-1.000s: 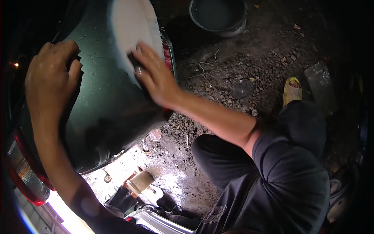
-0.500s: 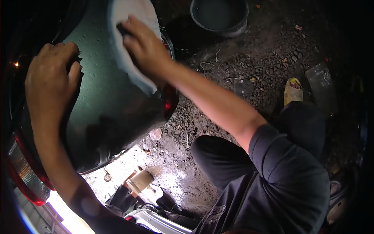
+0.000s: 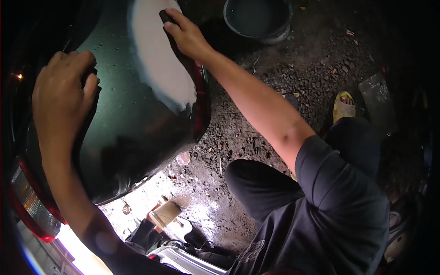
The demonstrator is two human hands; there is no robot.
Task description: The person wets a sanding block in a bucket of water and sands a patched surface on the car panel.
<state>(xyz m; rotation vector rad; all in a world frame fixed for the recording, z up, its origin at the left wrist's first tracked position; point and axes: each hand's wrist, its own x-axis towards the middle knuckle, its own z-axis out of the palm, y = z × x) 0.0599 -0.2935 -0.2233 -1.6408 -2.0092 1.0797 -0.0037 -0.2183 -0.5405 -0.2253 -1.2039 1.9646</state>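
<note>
A dark green car panel, dotted with droplets, carries a large pale filler patch with ragged edges. My right hand is closed around a small dark block, which looks like a sanding block, at the patch's upper right edge. To the left, my left hand rests on the car body with its fingers curled under. Whatever those fingers hold, if anything, is hidden.
A dark bucket of water stands on the gravel beyond the car. Tail lights sit at the left and right corners. A yellow sandal is on one foot. Behind my knees lie a beige block-shaped thing and bright lamplight.
My right hand has moved right and slightly up with the dark block, from the middle of the patch to its edge, uncovering more of it. My left hand has barely shifted.
</note>
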